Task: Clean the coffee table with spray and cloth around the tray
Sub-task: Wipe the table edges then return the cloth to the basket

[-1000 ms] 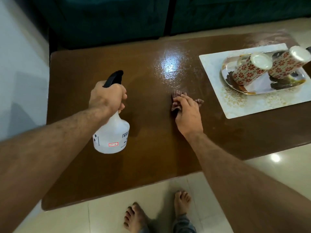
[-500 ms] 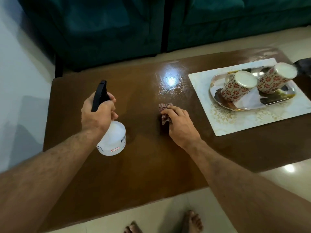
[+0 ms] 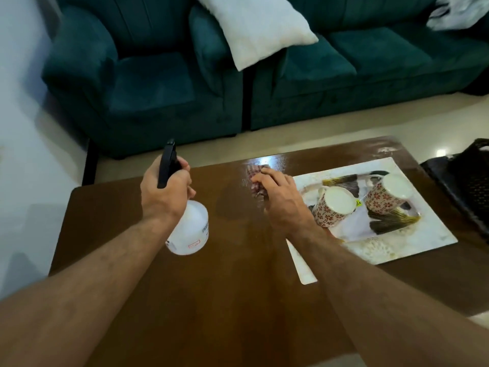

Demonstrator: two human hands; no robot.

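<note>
Cloth (image 3: pixel 254 181) lies under the right hand (image 3: pixel 277 200), fingers pressing it to the wet counter (image 3: pixel 238 287) just beside the tray (image 3: pixel 397 229). The left hand (image 3: pixel 166 192) grips the spray bottle (image 3: pixel 189 229) above bare counter toward the left edge. Its label is unreadable.

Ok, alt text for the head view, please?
Right hand presses a cloth on the wet brown coffee table beside a tray of two mugs; left hand holds a spray bottle.
</note>
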